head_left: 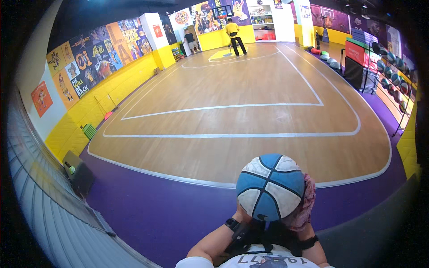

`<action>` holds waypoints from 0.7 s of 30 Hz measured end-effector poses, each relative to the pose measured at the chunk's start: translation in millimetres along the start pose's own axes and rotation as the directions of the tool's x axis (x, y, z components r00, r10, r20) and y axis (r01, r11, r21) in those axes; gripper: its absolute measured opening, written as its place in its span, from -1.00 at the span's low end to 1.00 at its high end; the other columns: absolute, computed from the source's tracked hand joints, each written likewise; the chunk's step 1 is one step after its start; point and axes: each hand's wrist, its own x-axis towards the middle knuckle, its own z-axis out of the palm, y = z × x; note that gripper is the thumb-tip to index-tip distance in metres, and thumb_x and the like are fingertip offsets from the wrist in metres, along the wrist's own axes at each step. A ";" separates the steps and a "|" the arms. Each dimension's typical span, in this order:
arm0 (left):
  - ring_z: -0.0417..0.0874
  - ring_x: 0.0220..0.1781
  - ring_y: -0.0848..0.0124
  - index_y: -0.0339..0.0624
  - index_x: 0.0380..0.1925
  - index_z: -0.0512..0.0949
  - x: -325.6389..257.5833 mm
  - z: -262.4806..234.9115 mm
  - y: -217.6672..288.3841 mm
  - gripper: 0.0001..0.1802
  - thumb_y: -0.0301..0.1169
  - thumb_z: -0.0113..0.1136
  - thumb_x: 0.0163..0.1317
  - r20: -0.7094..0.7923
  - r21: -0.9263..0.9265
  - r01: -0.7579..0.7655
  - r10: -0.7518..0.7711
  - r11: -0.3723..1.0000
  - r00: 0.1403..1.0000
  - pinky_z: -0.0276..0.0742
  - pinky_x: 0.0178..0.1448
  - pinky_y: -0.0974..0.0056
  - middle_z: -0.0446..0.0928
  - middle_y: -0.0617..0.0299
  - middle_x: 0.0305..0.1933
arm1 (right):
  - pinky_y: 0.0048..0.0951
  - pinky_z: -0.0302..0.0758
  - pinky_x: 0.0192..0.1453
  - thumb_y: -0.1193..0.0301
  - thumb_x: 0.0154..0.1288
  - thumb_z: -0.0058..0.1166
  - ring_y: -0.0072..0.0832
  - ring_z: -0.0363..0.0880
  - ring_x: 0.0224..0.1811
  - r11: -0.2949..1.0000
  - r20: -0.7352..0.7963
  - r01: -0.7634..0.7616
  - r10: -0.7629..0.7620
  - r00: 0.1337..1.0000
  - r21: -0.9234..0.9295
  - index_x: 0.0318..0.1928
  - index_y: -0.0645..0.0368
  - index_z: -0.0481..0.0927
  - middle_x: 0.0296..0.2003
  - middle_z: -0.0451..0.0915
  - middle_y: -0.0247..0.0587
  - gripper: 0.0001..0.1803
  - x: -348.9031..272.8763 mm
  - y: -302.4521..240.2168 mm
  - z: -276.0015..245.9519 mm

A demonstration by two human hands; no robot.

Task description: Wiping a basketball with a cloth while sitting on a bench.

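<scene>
The blue-and-white basketball (270,187) is held up before its holder, above the purple border (170,196) of the floor. From here it covers a part of the near curved edge of the wooden court (201,123), slightly right of that edge's middle. The left hand (241,215) supports it from the left and below, the right hand (300,224) from the opposite side; I suppose this is because a round thing rolls easily from a single palm. The left fingers have hold of the ball, but they go behind it, so how widely they are spread I cannot tell. The right hand has a pink cloth (308,198), which lies against the ball's right side and hides those fingers.

Along the court's left edge runs a yellow padded wall (100,100), with posters (96,53) above. Beyond its right edge, rows of balls (395,79) are stored. Near the far edge stands a person in a yellow top (232,30).
</scene>
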 end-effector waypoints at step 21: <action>0.10 0.55 0.12 -0.27 0.48 0.02 3.5 35.7 -11.1 0.02 -0.02 0.31 0.18 -0.214 0.710 0.448 0.440 -0.543 0.872 -0.01 0.56 0.12 0.06 -0.09 0.54 | -0.31 0.36 0.32 0.46 0.29 0.10 -0.32 0.48 0.21 0.647 0.147 0.439 -0.455 0.878 -0.624 0.33 0.31 0.33 0.18 0.51 -0.02 -0.40 27.5 -57.3 0.4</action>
